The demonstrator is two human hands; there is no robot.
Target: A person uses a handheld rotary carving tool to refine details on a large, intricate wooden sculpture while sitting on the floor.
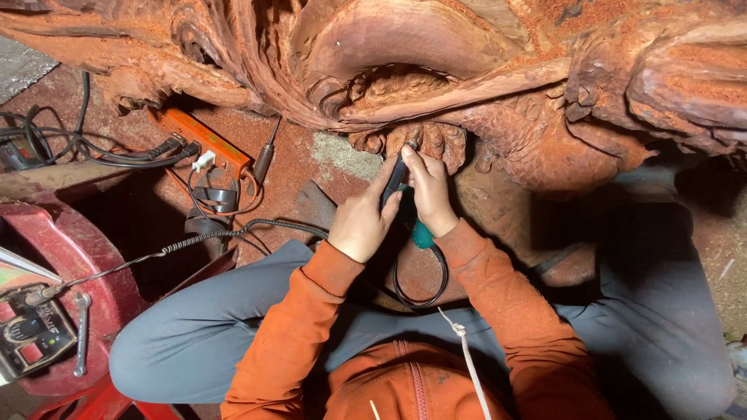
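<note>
A large reddish wood carving with curling forms and scaly texture fills the top of the head view. Both hands hold a slim black and teal rotary carving tool whose tip touches a carved claw-like detail on the underside of the carving. My left hand grips the tool's body from the left. My right hand wraps it from the right, with fingers near the tip. A black cable loops from the tool down over my lap. My sleeves are orange and dusted red.
An orange power strip with plugs and black cords lies on the dusty floor at left. A spare handpiece rests beside it. A red stool at left holds a wrench and a control box. My knees in grey trousers spread wide.
</note>
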